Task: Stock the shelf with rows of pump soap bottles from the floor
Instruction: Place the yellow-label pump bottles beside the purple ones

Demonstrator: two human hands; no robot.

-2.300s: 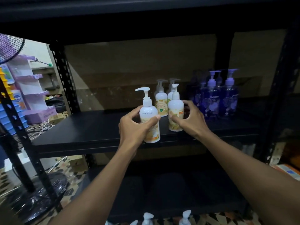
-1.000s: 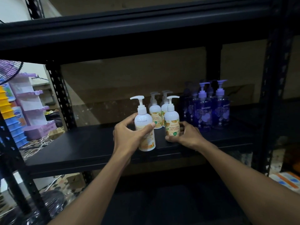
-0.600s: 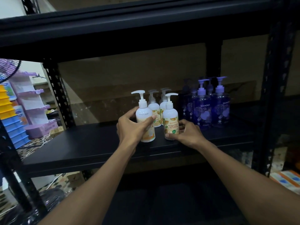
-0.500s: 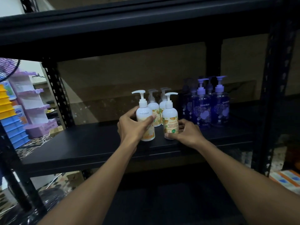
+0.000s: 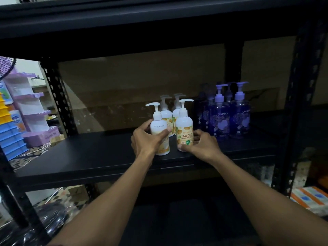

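Pump soap bottles, white plastic with orange fruit labels, are standing 4 strong on the black metal shelf (image 5: 88, 157), 2 in front and 2 behind, all upright near the middle of the board. The left hand (image 5: 146, 142) is wrapping around the front-left white bottle (image 5: 158, 124), its fingers (image 5: 163, 133) curling across the label and grasping the body. That bottle's base is showing below the hand, a touch nearer the shelf's front edge than its neighbour's, and its nozzle is pointing left.

The right hand (image 5: 203, 145) is grasping the front-right white bottle (image 5: 184, 127) low down, with the thumb lying across the foot of the label and the other fingers (image 5: 197, 134) curling round the far side. This bottle's nozzle is pointing right. The 2 front bottles are standing just beside each other.

Right behind them the 2 rear white bottles (image 5: 166, 115) are sitting side by side in shadow. To the right, near but apart, a group of translucent purple pump bottles (image 5: 221, 121) is standing in the dark.

At far left, beyond the perforated black upright (image 5: 58, 96), a lilac-and-white plastic rack (image 5: 28, 103) and stacked blue plastic bins (image 5: 10, 139) are showing in brighter light.
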